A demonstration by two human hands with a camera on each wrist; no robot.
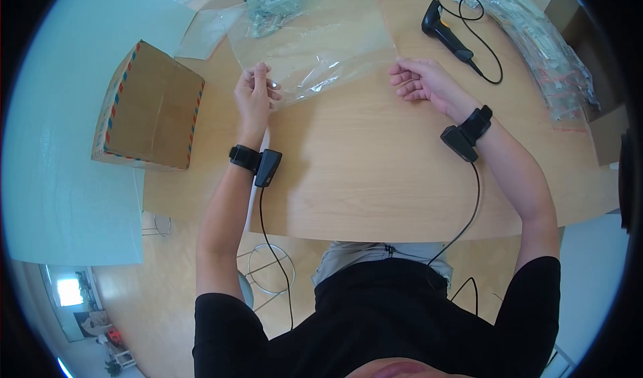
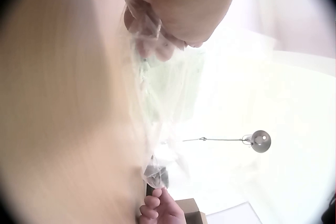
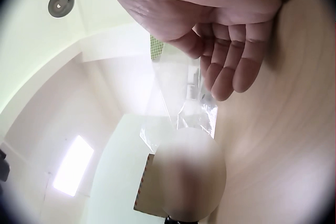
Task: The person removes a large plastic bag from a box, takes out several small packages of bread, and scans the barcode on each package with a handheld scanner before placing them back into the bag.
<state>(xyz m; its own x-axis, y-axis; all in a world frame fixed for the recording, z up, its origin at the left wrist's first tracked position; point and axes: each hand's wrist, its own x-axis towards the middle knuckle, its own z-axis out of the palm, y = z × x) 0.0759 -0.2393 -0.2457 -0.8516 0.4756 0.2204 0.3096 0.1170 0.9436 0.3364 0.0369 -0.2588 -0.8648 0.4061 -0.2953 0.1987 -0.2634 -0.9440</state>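
Note:
A large clear plastic bag (image 1: 321, 46) is stretched between both hands above the wooden table (image 1: 375, 177). My left hand (image 1: 254, 95) grips its near left corner, and crinkled film shows bunched at the fingers in the left wrist view. At the bag's right edge, my right hand (image 1: 429, 87) pinches the corner between thumb and forefinger. The other right fingers (image 3: 231, 71) hang loosely curled beneath. Light glints off creases along the bag's near edge. In the right wrist view the left hand is blurred behind a pale round patch.
A cardboard box with striped edges (image 1: 154, 110) stands at the left. A corded barcode scanner (image 1: 449, 33) lies back right, beside a stack of clear plastic packs (image 1: 542, 50) and an open carton (image 1: 606, 90). Bagged items (image 1: 274, 6) lie at the back; another flat bag (image 1: 203, 35) is left of them.

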